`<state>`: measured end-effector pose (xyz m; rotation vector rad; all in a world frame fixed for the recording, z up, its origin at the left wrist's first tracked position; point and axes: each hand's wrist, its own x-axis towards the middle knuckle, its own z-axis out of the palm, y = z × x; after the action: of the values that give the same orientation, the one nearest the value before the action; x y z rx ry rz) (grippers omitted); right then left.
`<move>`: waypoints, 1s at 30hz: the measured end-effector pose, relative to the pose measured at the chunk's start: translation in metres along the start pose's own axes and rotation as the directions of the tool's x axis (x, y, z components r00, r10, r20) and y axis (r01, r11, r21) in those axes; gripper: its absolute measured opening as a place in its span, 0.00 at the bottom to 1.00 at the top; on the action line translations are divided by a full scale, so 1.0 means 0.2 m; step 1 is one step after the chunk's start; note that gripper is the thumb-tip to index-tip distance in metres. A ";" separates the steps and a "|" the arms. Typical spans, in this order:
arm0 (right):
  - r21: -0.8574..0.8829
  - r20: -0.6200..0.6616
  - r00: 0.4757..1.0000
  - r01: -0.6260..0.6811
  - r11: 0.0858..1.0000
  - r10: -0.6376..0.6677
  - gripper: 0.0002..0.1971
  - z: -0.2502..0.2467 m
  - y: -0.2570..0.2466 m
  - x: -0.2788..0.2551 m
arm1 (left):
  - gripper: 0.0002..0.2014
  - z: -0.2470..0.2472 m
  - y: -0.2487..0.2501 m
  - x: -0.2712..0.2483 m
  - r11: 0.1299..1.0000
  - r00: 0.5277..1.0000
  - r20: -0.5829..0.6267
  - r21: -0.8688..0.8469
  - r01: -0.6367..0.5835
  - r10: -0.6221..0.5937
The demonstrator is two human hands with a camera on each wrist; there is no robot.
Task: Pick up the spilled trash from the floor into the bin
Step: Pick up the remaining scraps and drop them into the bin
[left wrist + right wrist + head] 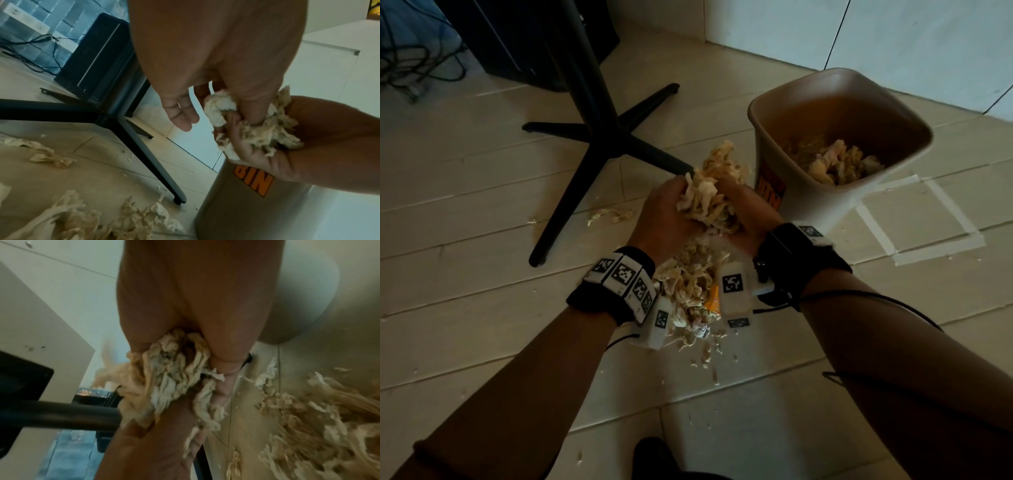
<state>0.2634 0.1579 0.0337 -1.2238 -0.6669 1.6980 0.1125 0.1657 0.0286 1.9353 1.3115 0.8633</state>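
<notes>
Nearest, loose shredded trash (690, 291) lies on the floor (482, 308) below the wrists. Above it the left hand (661, 219) and right hand (748, 219) cup one clump (709, 202) between curled fingers, beside the bin (808, 205). It looks light, soft and crumbly (best scooped from beneath). Only the left wrist view shows the bin's orange lettering; only the head view shows the trash inside.

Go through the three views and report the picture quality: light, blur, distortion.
Head view: dim, forearms nearly black, the beige plastic bin leans from wide-angle distortion. Left wrist view: sharper, left hand looms large; orange lettering readable. Right wrist view: motion-blurred, the clump of shredded beige paper soft-edged.
</notes>
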 end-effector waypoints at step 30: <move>-0.152 0.054 0.955 0.298 0.943 -0.293 0.08 0.09 -0.42 -0.13 | 0.23 -0.06 0.27 0.07 0.959 0.972 -0.216 -0.244 -0.145 0.092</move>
<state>0.2795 0.1721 0.1210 -1.1418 -0.9698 1.4372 0.1360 0.1633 0.0808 1.7692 1.1371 1.2553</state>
